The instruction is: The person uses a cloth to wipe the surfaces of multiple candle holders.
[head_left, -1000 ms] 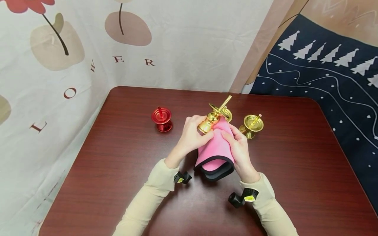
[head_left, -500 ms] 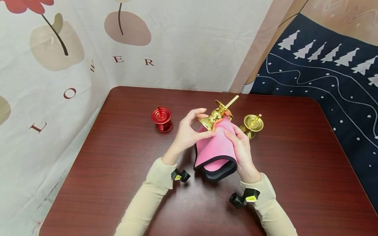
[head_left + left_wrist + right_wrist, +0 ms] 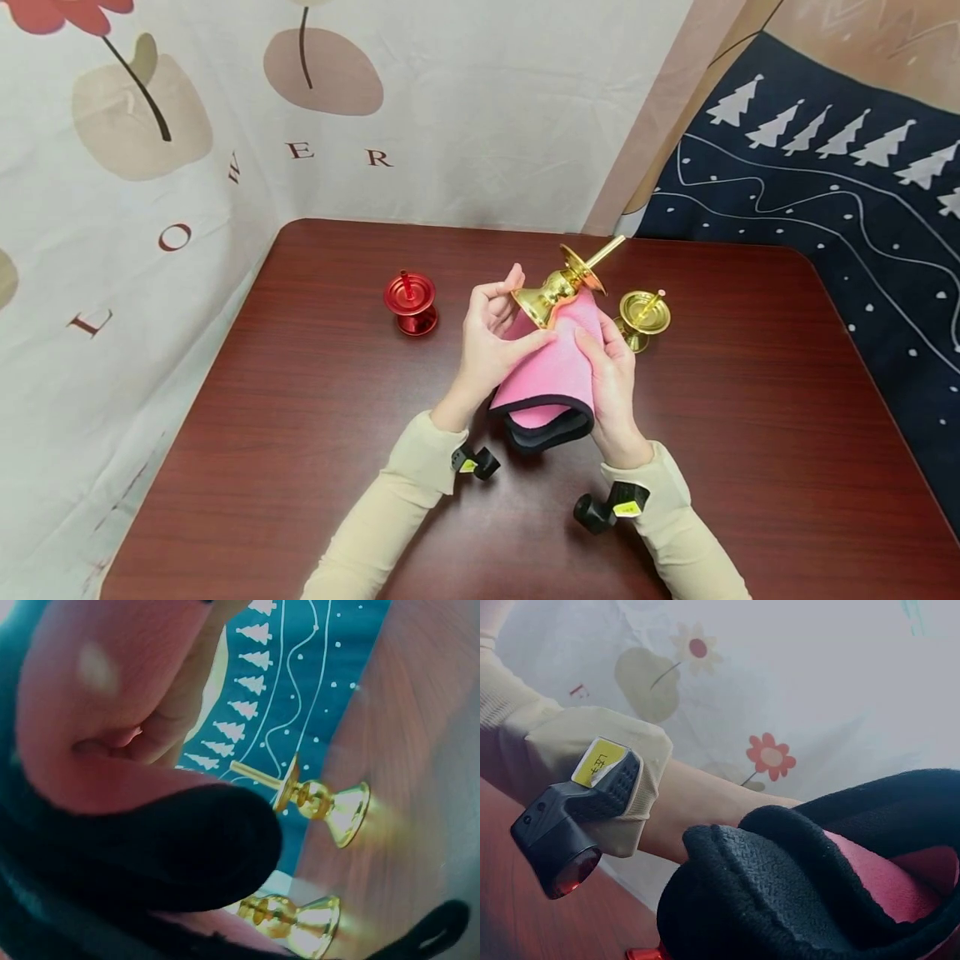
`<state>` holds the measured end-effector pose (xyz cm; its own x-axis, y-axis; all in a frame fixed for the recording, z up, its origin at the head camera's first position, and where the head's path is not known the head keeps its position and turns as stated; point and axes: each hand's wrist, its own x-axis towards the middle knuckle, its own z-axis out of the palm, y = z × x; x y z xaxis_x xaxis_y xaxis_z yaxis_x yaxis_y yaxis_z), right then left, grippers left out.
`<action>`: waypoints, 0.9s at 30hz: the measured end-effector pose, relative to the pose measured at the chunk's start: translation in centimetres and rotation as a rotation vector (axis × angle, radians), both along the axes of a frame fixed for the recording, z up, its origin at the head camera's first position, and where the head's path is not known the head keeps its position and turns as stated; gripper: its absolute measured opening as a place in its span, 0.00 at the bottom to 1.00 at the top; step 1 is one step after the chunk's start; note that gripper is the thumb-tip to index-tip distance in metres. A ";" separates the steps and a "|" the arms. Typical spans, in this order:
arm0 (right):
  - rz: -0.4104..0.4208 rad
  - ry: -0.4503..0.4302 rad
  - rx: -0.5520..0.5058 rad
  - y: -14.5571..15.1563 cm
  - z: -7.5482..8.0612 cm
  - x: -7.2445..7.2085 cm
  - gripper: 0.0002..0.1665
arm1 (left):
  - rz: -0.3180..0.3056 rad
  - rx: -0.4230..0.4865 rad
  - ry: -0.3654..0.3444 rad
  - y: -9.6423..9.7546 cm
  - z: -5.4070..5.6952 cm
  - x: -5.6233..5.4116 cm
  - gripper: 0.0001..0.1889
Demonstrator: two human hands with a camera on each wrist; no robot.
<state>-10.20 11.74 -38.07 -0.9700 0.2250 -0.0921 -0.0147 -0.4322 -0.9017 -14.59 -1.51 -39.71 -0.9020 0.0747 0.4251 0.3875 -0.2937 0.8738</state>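
Observation:
A gold candlestick (image 3: 551, 296) is held tilted above the table, its spike toward the upper right. A pink cloth with black edging (image 3: 547, 367) is wrapped around its lower right side. My left hand (image 3: 483, 346) holds the flared foot, thumb near the cloth and fingers by the rim. My right hand (image 3: 617, 392) grips the cloth against the candlestick from the right; some of its fingers are hidden behind. In the right wrist view the cloth's black underside (image 3: 765, 892) fills the lower part, hiding the held candlestick.
On the brown table (image 3: 300, 400), a red candlestick (image 3: 410, 304) stands to the left and a gold one (image 3: 643, 318) to the right. The left wrist view shows two standing gold candlesticks, one upper (image 3: 322, 802) and one lower (image 3: 315, 926). Printed curtains hang behind.
The candlestick has shifted right and turned, its spike leaning farther right. My left fingers have loosened and moved to the foot's rim. My right hand keeps its grip on the cloth.

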 end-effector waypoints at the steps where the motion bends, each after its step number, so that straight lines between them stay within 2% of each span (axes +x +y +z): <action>1: -0.007 0.001 0.003 0.0 0.0 0.0 0.19 | 0.005 0.011 0.001 0.1 -0.1 0.0 0.34; 5: -0.024 0.006 0.013 -0.2 0.1 0.0 0.21 | 0.017 0.045 0.026 0.3 -0.4 0.1 0.34; 8: -0.025 0.009 0.019 -0.3 0.1 0.0 0.22 | 0.024 0.036 0.043 0.3 -0.6 0.0 0.34; 13: -0.032 -0.020 0.052 -0.3 -0.2 -0.2 0.22 | 0.060 -0.057 0.012 0.3 -0.4 0.2 0.33; 16: -0.043 -0.028 0.111 -0.2 -0.6 -0.3 0.21 | 0.096 -0.133 -0.006 0.2 0.3 0.7 0.31; 18: -0.047 -0.007 0.171 -0.1 -0.9 -0.3 0.21 | 0.137 -0.181 0.011 0.2 1.0 1.1 0.30; 21: -0.052 0.114 0.329 -0.2 -1.3 -0.3 0.19 | 0.197 -0.208 0.044 0.1 2.0 1.4 0.30; 24: -0.086 0.336 0.561 -0.3 -1.4 -0.3 0.17 | 0.230 -0.194 0.055 -0.1 2.2 1.3 0.29; 27: -0.150 0.572 0.751 -0.2 -1.1 -0.6 0.15 | 0.219 -0.180 0.048 -0.2 1.6 0.9 0.30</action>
<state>-10.76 11.59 -39.15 -0.7796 0.1581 0.6060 -0.5473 0.2985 -0.7819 -13.67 -1.75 -38.10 -0.8841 -0.0418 0.4653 0.4669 -0.0401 0.8834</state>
